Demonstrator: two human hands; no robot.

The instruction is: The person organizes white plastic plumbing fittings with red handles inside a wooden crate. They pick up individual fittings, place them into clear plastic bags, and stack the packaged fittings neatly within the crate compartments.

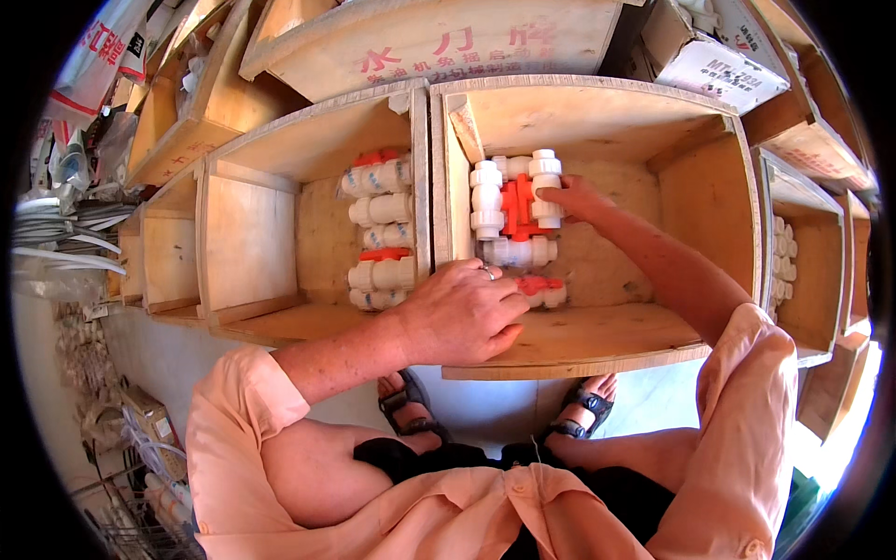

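In the wooden crate (597, 359) before me, white plastic ball valves with red handles stand stacked along the left side. My right hand (581, 198) is closed on the upper right white ball valve (545, 187), thumb and fingers at its body. Just left stands another white ball valve (486, 201), with red handles (518, 210) between the two. My left hand (465, 313) is at the crate's near left corner, palm down, its fingers curled and their tips hidden. Beyond its fingers lie a plastic-wrapped valve (523, 252) and a red-handled valve (544, 289).
A second wooden crate (252, 233) adjoins on the left, with more white valves (383, 207) along its right wall. A crate with red lettering (439, 42) and a white carton (714, 70) are behind. To the right, another crate (807, 266) holds white fittings.
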